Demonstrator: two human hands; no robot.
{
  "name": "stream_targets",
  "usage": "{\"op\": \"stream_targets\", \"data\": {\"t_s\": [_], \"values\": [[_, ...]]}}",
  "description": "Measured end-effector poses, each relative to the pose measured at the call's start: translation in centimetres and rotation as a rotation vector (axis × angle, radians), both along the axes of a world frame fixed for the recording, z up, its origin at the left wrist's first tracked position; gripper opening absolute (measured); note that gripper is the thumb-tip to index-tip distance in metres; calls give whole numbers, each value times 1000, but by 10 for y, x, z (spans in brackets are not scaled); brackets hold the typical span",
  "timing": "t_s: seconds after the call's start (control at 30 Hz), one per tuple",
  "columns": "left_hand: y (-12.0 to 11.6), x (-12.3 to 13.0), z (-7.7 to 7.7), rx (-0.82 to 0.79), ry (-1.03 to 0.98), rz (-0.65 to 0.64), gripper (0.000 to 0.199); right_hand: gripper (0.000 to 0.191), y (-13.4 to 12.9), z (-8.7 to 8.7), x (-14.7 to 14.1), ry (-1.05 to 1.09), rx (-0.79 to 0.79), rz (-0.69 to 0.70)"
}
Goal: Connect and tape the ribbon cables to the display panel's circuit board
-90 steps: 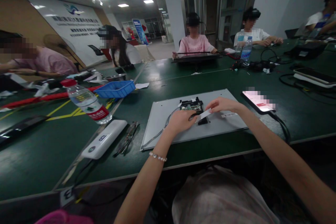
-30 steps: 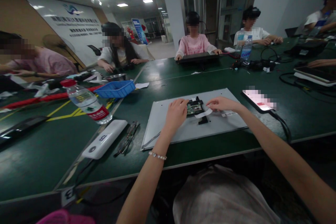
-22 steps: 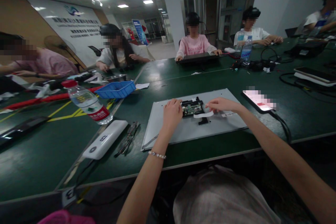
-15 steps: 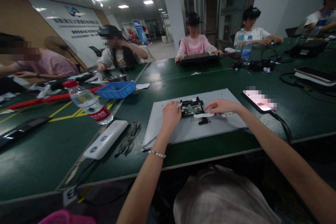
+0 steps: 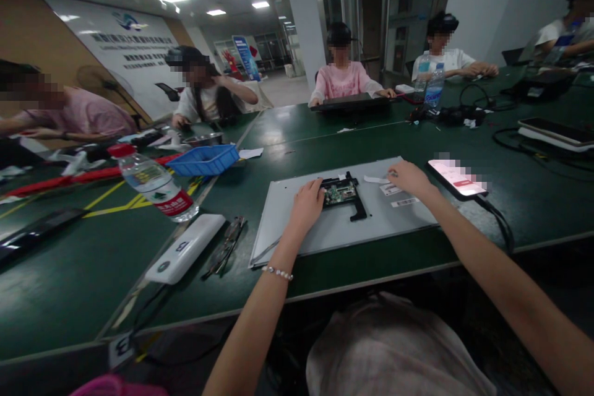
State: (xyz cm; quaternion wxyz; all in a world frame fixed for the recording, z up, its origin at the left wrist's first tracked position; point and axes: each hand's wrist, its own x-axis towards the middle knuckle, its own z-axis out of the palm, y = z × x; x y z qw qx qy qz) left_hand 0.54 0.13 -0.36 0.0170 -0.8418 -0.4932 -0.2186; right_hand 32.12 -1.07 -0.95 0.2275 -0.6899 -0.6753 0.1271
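Observation:
A green circuit board (image 5: 341, 193) in a black plastic frame (image 5: 360, 209) lies on a light grey flat panel (image 5: 320, 235). My left hand (image 5: 307, 203) is closed over the board's left edge, its fingers bent together and the fingertips partly hidden. To the right of the board, my right hand (image 5: 411, 178) pinches one end of a thin white strip (image 5: 375, 179) just above the panel. White labels (image 5: 404, 202) are stuck on the panel below that hand.
Left of the panel are folded glasses (image 5: 225, 247), a white power bank (image 5: 185, 250), a water bottle (image 5: 155, 185) and a blue tray (image 5: 204, 159). A lit phone (image 5: 457, 178) with a cable lies to the right. Several people sit around the green table (image 5: 297, 136).
My right hand has moved right and away from the board, carrying the white strip with it. The black frame's lower arm and the labels now show more fully. My left hand stays at the board.

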Motion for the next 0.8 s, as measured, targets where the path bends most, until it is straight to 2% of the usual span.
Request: {"op": "stream_targets", "data": {"t_s": [0.1,0.23,0.33,0.43,0.67,0.8], "values": [[-1,3,-2,-58,22,-37,43,39,3,-4,-2,-105,125,75],[-3,5,-3,-80,78,-16,46,39,4,2,-24,-95,294,275],[-2,4,-6,-64,89,-17,47,38,8,8,-48,-103,307,468],[0,2,-7,-48,88,-33,47,41,22,12,-69,-138,271,554],[-2,2,-5,-48,78,13,45,27,53,13,-100,-228,119,453],[-7,3,2,-14,109,79,43,27,54,9,-106,-192,181,320]]}}
